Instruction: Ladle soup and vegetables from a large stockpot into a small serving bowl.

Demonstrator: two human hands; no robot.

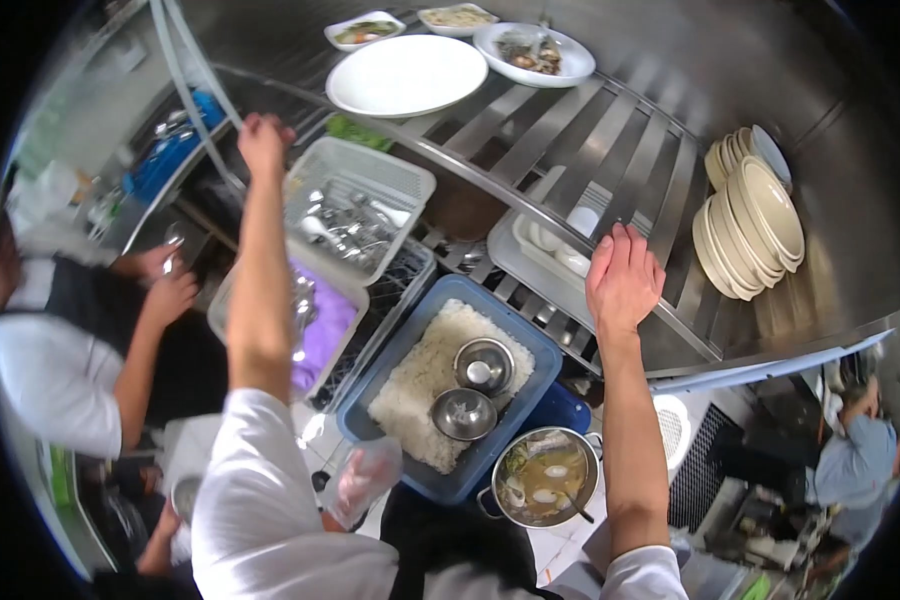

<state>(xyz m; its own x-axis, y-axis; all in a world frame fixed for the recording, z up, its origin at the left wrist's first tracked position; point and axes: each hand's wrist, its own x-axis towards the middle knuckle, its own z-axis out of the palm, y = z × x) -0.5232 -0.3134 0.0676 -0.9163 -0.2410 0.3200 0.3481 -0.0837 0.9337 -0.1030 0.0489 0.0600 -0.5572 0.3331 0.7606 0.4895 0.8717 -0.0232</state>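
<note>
My right hand [627, 274] is on the front rail of the slatted steel shelf [495, 187], fingers bent over it. My left hand [265, 142] is raised with its fingers curled, beside pale hoses [184, 67]; whether it grips anything is hidden. On the shelf above are a bare white oval plate [407, 75], a white dish of dark food [529, 52] and two small dishes, one with vegetables [365, 31]. Stacked cream bowls [746, 232] stand at the shelf's right end.
Below are a blue tub of cooked rice [397, 390] with two steel bowls [465, 415], a pot of soup [546, 476], and a basket of spoons [360, 217]. A co-worker [60, 360] holds cutlery at left. A plastic-gloved hand [364, 476] shows below; another person [855, 442] is at right.
</note>
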